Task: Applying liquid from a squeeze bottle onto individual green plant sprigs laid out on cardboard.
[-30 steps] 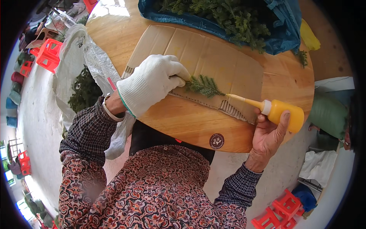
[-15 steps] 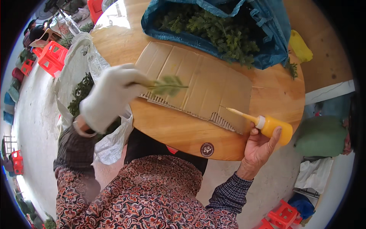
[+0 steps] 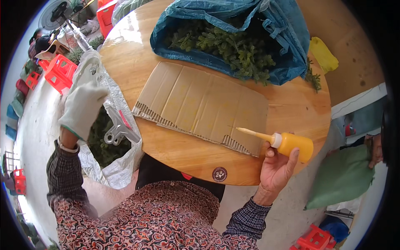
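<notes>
Head view shows your right hand (image 3: 278, 168) wrapped around the orange glue bottle (image 3: 291, 145), its thin tip lying over the near edge of the flat cardboard (image 3: 204, 106). Your gloved left hand (image 3: 82, 109) hangs loosely curled over the silver bag (image 3: 118, 171) of green sprigs beside the round table (image 3: 291, 108), and I cannot tell if it holds anything. No sprig lies on the cardboard right now. The blue bag (image 3: 287, 62) is full of green sprigs (image 3: 225, 46), so it looks like lots are left.
</notes>
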